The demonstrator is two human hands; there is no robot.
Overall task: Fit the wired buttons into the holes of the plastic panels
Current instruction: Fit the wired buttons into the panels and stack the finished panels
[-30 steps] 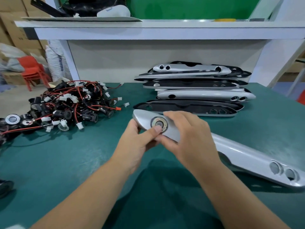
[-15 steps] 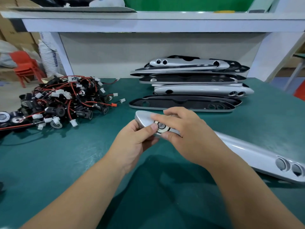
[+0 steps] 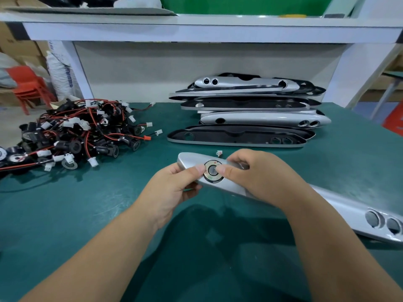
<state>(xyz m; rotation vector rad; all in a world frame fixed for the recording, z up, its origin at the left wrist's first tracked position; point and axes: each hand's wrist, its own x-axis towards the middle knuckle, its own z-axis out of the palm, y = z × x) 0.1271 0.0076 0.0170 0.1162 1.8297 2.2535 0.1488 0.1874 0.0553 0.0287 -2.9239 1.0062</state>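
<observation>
A long silver plastic panel [image 3: 340, 205] lies across the green table, its left end raised in both hands. A round button [image 3: 212, 174] sits in the hole near that left end. My left hand [image 3: 172, 188] grips the panel's left tip, thumb against the button's left rim. My right hand [image 3: 259, 175] curls over the panel, thumb pressing on the button's centre. A white connector [image 3: 219, 153] peeks out just behind the panel. Two empty holes [image 3: 383, 222] show at the panel's far right end.
A tangled heap of black buttons with red wires and white connectors [image 3: 72, 134] lies at the left. A stack of silver and black panels [image 3: 248, 110] stands at the back centre, under a white shelf [image 3: 196, 29]. The table's right edge runs near a white post.
The panel's left end has dropped slightly toward me. My right thumb has come onto the button's centre, and the button's face shows more than before.
</observation>
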